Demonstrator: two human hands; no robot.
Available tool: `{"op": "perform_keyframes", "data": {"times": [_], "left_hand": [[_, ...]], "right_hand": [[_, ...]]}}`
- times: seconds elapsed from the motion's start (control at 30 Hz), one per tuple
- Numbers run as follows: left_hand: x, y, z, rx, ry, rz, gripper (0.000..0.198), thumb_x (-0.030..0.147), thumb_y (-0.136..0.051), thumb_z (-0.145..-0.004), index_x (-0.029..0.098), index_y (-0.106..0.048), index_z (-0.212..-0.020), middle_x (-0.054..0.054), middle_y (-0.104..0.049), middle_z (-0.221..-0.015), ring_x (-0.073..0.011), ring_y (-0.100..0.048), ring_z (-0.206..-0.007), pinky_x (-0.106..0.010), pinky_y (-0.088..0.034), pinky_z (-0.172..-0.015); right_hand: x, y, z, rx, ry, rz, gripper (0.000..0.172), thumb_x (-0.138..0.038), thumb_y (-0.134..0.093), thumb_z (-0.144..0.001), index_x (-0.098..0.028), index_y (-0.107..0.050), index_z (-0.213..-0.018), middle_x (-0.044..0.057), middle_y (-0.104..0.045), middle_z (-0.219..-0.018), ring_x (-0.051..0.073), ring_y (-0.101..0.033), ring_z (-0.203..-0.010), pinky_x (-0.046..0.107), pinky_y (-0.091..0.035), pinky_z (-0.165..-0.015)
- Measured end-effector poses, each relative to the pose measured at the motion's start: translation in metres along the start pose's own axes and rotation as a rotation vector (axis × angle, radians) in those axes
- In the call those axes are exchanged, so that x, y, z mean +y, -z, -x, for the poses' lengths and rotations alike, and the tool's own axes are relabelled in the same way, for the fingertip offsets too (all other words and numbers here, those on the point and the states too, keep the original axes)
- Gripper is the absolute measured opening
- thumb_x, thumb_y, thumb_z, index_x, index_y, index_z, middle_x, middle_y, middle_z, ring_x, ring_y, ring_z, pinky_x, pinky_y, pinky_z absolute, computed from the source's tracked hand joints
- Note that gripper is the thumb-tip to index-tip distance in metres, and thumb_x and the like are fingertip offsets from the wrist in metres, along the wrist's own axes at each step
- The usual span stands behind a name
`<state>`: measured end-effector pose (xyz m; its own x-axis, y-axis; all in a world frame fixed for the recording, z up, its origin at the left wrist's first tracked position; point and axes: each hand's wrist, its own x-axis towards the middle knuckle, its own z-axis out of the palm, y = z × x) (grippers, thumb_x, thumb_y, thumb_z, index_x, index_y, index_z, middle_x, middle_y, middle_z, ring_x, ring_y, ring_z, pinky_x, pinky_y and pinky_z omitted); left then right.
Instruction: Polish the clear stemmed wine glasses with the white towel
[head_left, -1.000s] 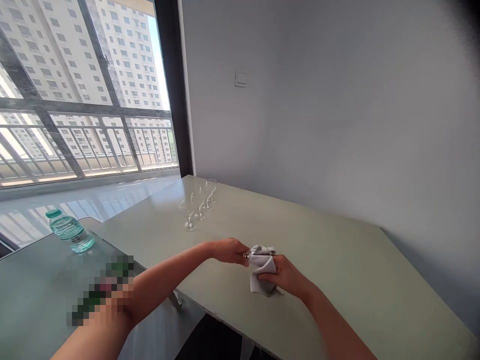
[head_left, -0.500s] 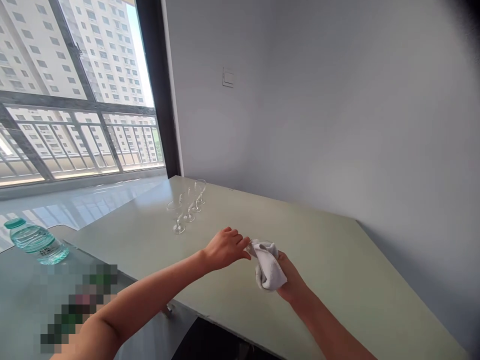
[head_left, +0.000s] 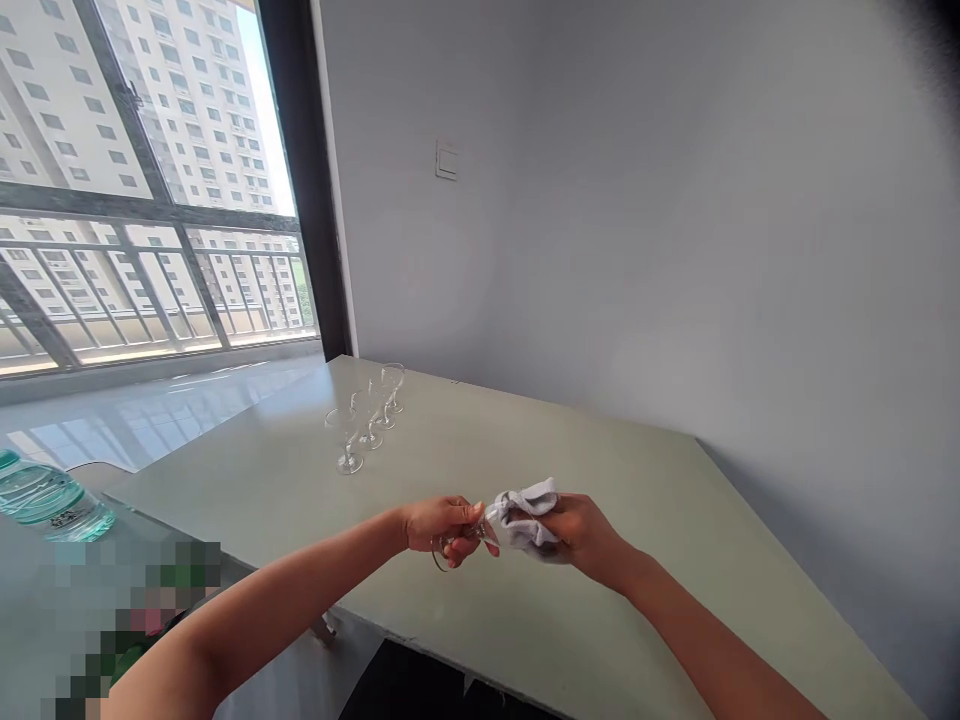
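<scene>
Hands (head_left: 444,524) (head_left: 589,532) gripping glass (head_left: 491,524), cloth (head_left: 536,497), bottle print (head_left: 66,519) unreadable

Bright daylight pours through the window (head_left: 154,210), beyond and left of the left hand (head_left: 446,528), casting pale glare across the floor (head_left: 157,415). Past the right hand (head_left: 581,530), the grey wall (head_left: 645,220) dims rightward to a black, blurred upper corner. Blocky pixelation obscures a patch beside the left forearm (head_left: 300,590). Both hands look fairly sharp.

Bare hands (head_left: 589,535), bare forearms (head_left: 322,575), possibly black legwear (head_left: 427,688) below
</scene>
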<state>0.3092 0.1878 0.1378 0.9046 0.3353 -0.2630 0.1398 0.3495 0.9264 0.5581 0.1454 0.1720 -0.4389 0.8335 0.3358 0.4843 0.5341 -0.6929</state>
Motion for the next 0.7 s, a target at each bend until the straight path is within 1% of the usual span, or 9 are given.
{"op": "perform_keyframes", "data": {"times": [0.1,0.2,0.33,0.4,0.43,0.5,0.57,0.63,0.7], "left_hand": [[-0.003,0.006,-0.001,0.285,-0.096,-0.100,0.057,0.060,-0.040,-0.078,0.010,-0.061,-0.096,0.005,-0.038,-0.052,-0.0061,-0.037,-0.044,-0.023,-0.035,-0.050],[0.000,0.010,-0.005,0.575,-0.102,-0.335,0.048,0.054,-0.043,-0.077,0.013,-0.061,-0.096,0.004,-0.042,-0.056,-0.0063,-0.039,-0.047,-0.021,-0.033,-0.049],[0.002,-0.003,-0.016,0.702,-0.073,-0.758,0.032,0.039,-0.040,-0.081,0.016,-0.062,-0.081,0.002,-0.051,-0.058,-0.0085,-0.044,-0.050,-0.021,-0.033,-0.050],[0.002,-0.014,-0.021,0.742,-0.120,-1.044,0.028,0.031,-0.040,-0.080,0.015,-0.060,-0.068,0.000,-0.054,-0.058,-0.0104,-0.047,-0.052,-0.022,-0.032,-0.052],[0.002,-0.019,-0.022,0.758,-0.158,-1.177,0.027,0.027,-0.040,-0.080,0.015,-0.058,-0.064,-0.002,-0.055,-0.058,-0.0113,-0.048,-0.053,-0.023,-0.032,-0.053],[0.002,-0.026,-0.021,0.773,-0.244,-1.373,0.022,0.023,-0.040,-0.080,0.016,-0.059,-0.070,-0.003,-0.057,-0.060,-0.0133,-0.051,-0.057,-0.023,-0.032,-0.055],[0.002,-0.028,-0.018,0.782,-0.312,-1.445,0.021,0.021,-0.039,-0.081,0.018,-0.059,-0.085,-0.003,-0.059,-0.065,-0.0143,-0.054,-0.060,-0.023,-0.033,-0.056],[0.001,-0.027,-0.018,0.833,-0.349,-1.425,0.023,0.023,-0.037,-0.084,0.020,-0.057,-0.096,-0.003,-0.060,-0.069,-0.0144,-0.055,-0.063,-0.022,-0.034,-0.058],[0.000,-0.025,-0.023,0.922,-0.360,-1.344,0.023,0.027,-0.037,-0.085,0.021,-0.056,-0.097,-0.002,-0.060,-0.070,-0.0142,-0.055,-0.064,-0.023,-0.034,-0.058]], "right_hand": [[0.011,0.020,0.006,0.073,-0.003,0.196,0.037,-0.020,-0.047,-0.077,-0.029,-0.061,-0.110,0.001,-0.066,-0.099,0.018,-0.060,-0.083,0.030,-0.046,-0.076],[0.001,0.024,0.009,0.210,-0.024,0.433,0.044,-0.026,-0.048,-0.081,-0.027,-0.048,-0.125,0.003,-0.061,-0.112,0.023,-0.056,-0.094,0.036,-0.043,-0.082],[-0.024,-0.008,-0.003,0.059,0.240,0.707,0.053,-0.041,-0.051,-0.081,-0.018,-0.044,-0.129,0.010,-0.054,-0.122,0.032,-0.037,-0.118,0.049,-0.024,-0.099],[-0.027,-0.026,-0.015,0.026,0.304,0.741,0.043,-0.039,-0.047,-0.084,-0.016,-0.052,-0.121,0.011,-0.060,-0.112,0.032,-0.038,-0.117,0.051,-0.019,-0.100],[-0.026,-0.031,-0.021,0.030,0.286,0.732,0.037,-0.038,-0.044,-0.086,-0.017,-0.057,-0.113,0.011,-0.063,-0.104,0.031,-0.044,-0.110,0.050,-0.023,-0.098],[-0.018,-0.032,-0.032,0.057,0.145,0.641,0.033,-0.040,-0.041,-0.086,-0.018,-0.066,-0.090,0.008,-0.065,-0.082,0.026,-0.055,-0.086,0.044,-0.035,-0.085],[-0.009,-0.024,-0.040,0.076,-0.076,0.402,0.040,-0.047,-0.040,-0.084,-0.019,-0.064,-0.069,0.004,-0.059,-0.060,0.019,-0.053,-0.062,0.034,-0.041,-0.065],[0.000,-0.016,-0.043,0.109,-0.261,0.032,0.047,-0.056,-0.039,-0.081,-0.019,-0.061,-0.062,0.000,-0.052,-0.051,0.014,-0.048,-0.050,0.028,-0.037,-0.052],[0.008,-0.016,-0.043,0.223,-0.360,-0.329,0.051,-0.062,-0.038,-0.078,-0.018,-0.061,-0.066,0.000,-0.054,-0.054,0.014,-0.048,-0.050,0.026,-0.037,-0.048]]}}
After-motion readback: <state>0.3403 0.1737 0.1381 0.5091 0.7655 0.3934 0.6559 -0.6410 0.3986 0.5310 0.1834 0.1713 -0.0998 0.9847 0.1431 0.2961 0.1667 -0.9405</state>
